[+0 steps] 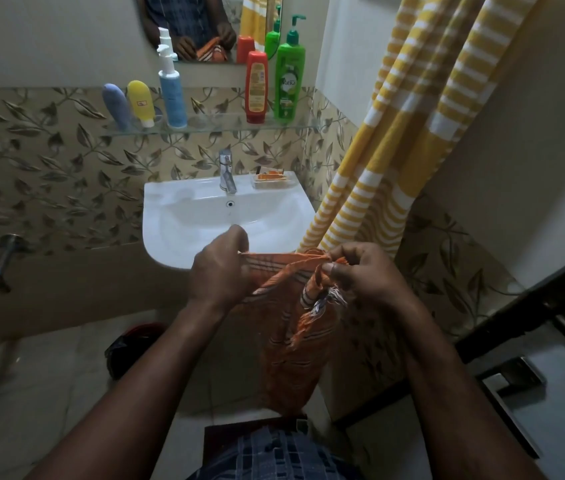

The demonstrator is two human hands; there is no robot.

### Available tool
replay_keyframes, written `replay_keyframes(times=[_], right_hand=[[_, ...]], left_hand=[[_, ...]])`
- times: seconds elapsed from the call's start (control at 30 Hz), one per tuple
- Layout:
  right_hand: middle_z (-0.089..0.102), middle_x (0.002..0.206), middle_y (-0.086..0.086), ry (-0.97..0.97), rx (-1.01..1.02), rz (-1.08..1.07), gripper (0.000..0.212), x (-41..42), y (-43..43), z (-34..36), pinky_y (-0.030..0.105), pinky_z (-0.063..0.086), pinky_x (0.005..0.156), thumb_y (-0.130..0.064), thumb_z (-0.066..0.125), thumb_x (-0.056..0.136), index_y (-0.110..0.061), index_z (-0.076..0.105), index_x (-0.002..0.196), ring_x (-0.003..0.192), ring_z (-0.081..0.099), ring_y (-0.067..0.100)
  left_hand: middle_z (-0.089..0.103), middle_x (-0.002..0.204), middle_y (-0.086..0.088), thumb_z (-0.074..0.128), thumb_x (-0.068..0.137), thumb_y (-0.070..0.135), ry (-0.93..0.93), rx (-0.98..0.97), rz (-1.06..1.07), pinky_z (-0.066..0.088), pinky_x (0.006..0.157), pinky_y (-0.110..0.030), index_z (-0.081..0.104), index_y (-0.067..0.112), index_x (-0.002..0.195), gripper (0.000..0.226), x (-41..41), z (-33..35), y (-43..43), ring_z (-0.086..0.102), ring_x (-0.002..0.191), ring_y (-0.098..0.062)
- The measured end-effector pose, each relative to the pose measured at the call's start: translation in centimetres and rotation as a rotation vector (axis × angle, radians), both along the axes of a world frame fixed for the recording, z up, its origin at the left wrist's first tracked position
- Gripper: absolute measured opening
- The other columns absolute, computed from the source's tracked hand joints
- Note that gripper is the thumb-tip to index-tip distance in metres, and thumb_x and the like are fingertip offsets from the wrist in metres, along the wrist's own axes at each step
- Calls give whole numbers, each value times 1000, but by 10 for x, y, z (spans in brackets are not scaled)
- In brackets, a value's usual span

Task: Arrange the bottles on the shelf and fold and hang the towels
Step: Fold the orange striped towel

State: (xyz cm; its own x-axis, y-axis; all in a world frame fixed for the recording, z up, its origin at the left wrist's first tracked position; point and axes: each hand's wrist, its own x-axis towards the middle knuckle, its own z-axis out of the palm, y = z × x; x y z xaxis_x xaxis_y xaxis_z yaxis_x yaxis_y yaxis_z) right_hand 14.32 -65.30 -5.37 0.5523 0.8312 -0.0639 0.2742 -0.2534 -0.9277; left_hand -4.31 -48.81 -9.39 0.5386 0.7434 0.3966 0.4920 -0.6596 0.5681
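1. Left hand (220, 268), head view: it is in front of the sink (184, 216), just over the front rim, fingers curled, pinching the top edge of an orange towel (291, 358) between thumb and fingers.
2. Right hand (364, 271): it is level with the left, off the sink's front right corner. Its fingertips are closed on a bunched, fringed corner of the same towel.
3. The orange towel is stretched in a short span between the two hands. The rest hangs down in folds below the sink's front rim, nearer the right hand.
4. A yellow-and-white striped towel (412, 116) hangs to the right of the sink. Its lower end drops behind the right hand at the sink's right edge.
5. A glass shelf (205, 128) runs along the wall above the sink. From left to right it holds:
   - a blue-grey tube (116, 105), leaning
   - a yellow tube (141, 102), cap down
   - a white-and-blue pump bottle (172, 95), upright
   - a red bottle (256, 86), cap down, apart from the first three
   - a green pump bottle (289, 84), just beside the red one
6. A tap (227, 171) stands at the back of the sink, with a soap dish (270, 178) just to its right on the rim.
7. A mirror (205, 26) hangs above the shelf and reflects the hands and the towel.
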Motion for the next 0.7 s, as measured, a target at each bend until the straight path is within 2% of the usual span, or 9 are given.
replay_keyframes(times=[0.07, 0.13, 0.2, 0.3, 0.43, 0.57, 0.63, 0.7], right_hand=[[65, 58, -6, 54, 10, 26, 9, 1, -2, 7, 11, 41, 45, 9, 66, 94, 1, 68, 91, 43, 55, -3], [65, 60, -4, 60, 15, 33, 9, 2, -1, 11, 10, 41, 45, 10, 65, 95, 2, 68, 92, 43, 56, -3], [68, 65, -4, 13, 12, 49, 11, 2, 1, 12, 10, 43, 49, 8, 66, 95, -1, 70, 90, 48, 58, -4], [70, 65, -9, -54, 1, 65, 17, 2, 3, 15, 12, 43, 53, 2, 70, 94, -13, 73, 85, 52, 59, -4], [71, 65, -10, -80, 11, 56, 19, 2, -1, 18, 13, 45, 54, -1, 72, 94, -17, 73, 83, 54, 60, -5], [70, 71, -3, -71, 30, 19, 15, 5, -11, 19, 17, 46, 54, -1, 72, 94, -14, 74, 86, 55, 58, 0], [69, 70, -4, -79, 31, -55, 15, 12, -16, 20, 18, 47, 55, -2, 72, 94, -15, 74, 86, 54, 57, 0], [69, 66, -10, -111, 14, -159, 17, 25, -22, 15, 18, 47, 57, -4, 74, 92, -20, 75, 84, 53, 57, -4]], left_hand=[[60, 83, -10, 62, 72, -3, 5, 89, 48, 41, 57, -39, 57, 12, 89, 24, 0, -2, 5, 57, 74, -38], [63, 89, -10, 68, 72, -8, -23, 143, 12, 46, 58, -40, 60, 11, 86, 24, 3, -2, 1, 58, 80, -36], [67, 103, -8, 70, 78, 1, -56, 179, -159, 53, 68, -41, 68, 13, 89, 16, 9, 1, -9, 58, 93, -32], [64, 132, -2, 68, 86, 17, 18, 171, -446, 48, 88, -36, 77, 21, 109, 25, 21, -1, -24, 52, 119, -29], [51, 150, 1, 59, 85, 28, 145, -26, -519, 41, 105, -38, 71, 25, 128, 44, 29, 0, -32, 37, 137, -24], [53, 148, 1, 44, 85, 51, 563, 47, -403, 46, 98, -42, 72, 24, 123, 54, 30, -9, -25, 43, 129, -28], [55, 144, 0, 46, 91, 57, 748, 93, -295, 48, 96, -43, 65, 25, 135, 58, 25, -23, -14, 48, 125, -30], [59, 137, -2, 54, 94, 62, 833, 50, -245, 50, 95, -45, 61, 29, 138, 56, 16, -37, -4, 54, 124, -31]])
